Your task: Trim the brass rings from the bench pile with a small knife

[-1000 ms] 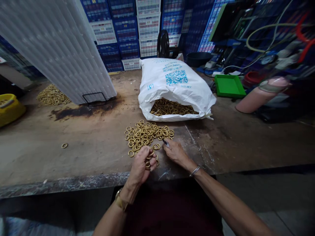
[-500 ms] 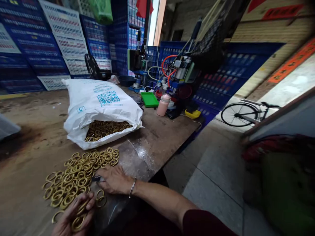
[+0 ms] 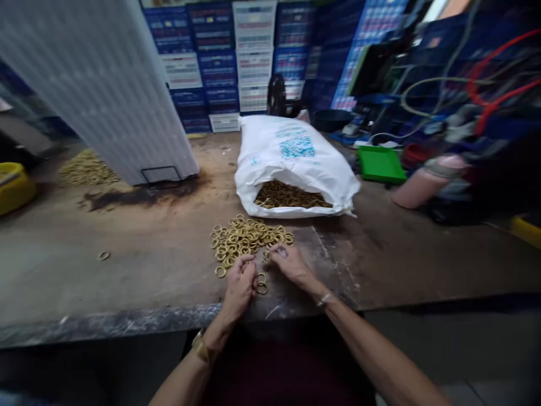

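Observation:
A loose pile of brass-coloured rings (image 3: 240, 237) lies on the worktable in front of me. My left hand (image 3: 240, 283) is at the pile's near edge, its fingers curled round some rings that its back mostly hides. To its right, my right hand (image 3: 291, 264) is closed, fingertips pinched at a brass ring (image 3: 266, 257) beside the pile; a small greyish thing shows at its fingers, too blurred to name. Between the hands, a couple of rings (image 3: 262, 288) rest on the table. Behind the pile, a white woven sack (image 3: 291, 163) lies with its mouth towards me, full of darker rings.
A tall white corrugated stack (image 3: 127, 90) stands at left, beside another ring heap (image 3: 87, 169) and a yellow container (image 3: 16, 189). One stray ring (image 3: 103, 255) lies left. At right are a green tray (image 3: 381, 164) and a pink bottle (image 3: 429, 180). Blue and white crates (image 3: 215, 67) rise behind.
My view has swung left, bringing the white stack and left heap into sight. My left hand has turned so its back now faces me; my right hand stays at the pile's right side.

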### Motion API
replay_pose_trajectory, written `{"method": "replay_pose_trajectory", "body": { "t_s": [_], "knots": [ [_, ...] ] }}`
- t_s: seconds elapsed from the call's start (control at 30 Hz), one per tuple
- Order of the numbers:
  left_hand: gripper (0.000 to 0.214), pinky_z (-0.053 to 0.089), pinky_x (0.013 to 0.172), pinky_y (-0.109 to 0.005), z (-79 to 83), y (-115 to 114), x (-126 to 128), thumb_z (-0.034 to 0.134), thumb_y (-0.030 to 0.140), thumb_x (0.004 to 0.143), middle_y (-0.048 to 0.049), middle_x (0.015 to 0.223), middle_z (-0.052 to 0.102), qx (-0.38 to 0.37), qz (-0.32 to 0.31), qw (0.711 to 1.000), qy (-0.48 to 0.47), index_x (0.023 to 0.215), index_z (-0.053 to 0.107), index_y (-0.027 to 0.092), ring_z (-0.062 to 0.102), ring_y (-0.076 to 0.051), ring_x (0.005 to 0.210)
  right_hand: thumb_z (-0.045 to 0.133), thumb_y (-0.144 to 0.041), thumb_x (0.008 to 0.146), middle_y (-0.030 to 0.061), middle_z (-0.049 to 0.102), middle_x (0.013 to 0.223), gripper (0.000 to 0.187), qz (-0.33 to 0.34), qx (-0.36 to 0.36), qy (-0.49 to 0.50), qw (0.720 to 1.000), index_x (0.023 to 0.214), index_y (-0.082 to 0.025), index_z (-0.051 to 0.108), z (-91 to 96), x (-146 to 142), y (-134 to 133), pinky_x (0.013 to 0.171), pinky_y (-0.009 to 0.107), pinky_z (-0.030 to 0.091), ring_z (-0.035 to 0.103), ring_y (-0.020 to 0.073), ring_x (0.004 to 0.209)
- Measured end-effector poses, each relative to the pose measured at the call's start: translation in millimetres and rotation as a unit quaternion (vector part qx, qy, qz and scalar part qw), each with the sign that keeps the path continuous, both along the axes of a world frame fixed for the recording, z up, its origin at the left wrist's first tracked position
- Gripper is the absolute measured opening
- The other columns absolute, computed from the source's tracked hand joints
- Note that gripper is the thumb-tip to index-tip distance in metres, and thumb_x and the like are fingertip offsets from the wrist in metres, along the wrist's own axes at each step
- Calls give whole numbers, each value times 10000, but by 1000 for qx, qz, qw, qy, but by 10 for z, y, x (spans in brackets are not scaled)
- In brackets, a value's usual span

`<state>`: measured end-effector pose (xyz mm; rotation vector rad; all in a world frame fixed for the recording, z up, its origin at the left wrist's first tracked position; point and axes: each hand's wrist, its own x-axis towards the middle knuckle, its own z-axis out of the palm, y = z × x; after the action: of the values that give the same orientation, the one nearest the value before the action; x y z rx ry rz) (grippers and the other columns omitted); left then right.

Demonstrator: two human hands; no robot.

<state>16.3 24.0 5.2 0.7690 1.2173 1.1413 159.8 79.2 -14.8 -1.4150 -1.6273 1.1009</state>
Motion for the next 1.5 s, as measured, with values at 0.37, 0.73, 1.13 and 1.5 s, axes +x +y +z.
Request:
{"method": "replay_pose_trajectory", "body": {
  "t_s": [0.37, 0.73, 1.13, 1.5],
  "knots": [
    [207, 277, 401, -179, -28, 73, 56, 540, 363, 751, 73, 458, 413, 52, -27, 995, 78, 723, 537, 158, 330, -55, 383, 569, -397, 695, -90, 380, 442, 231, 36, -103, 142, 984, 679, -181, 487, 74, -61, -138, 369, 177, 263, 329, 44, 366],
    [209, 303, 404, -167, -108, 16, 65, 520, 376, 781, 52, 571, 483, 64, -63, 993, 76, 789, 526, 167, 375, -48, 417, 548, -439, 693, -82, 444, 493, 265, -11, -149, 170, 974, 717, -190, 461, 38, -93, -151, 330, 172, 255, 335, 41, 337],
    [288, 241, 338, -137, -81, -35, 60, 574, 437, 750, 47, 604, 493, 9, -99, 991, -89, 793, 506, 160, 377, -24, 380, 530, -320, 719, -40, 523, 535, 154, 23, -66, 121, 990, 687, -169, 531, 174, -97, -173, 430, 184, 329, 393, 57, 421],
    [337, 245, 346, -150, 3, -81, 32, 611, 467, 718, 52, 605, 482, 11, -80, 987, -136, 806, 506, 159, 365, -26, 387, 487, -254, 748, -21, 513, 590, 123, 46, 66, -20, 997, 656, -187, 533, 61, -33, -197, 541, 215, 331, 431, 102, 545]
  ]
}}
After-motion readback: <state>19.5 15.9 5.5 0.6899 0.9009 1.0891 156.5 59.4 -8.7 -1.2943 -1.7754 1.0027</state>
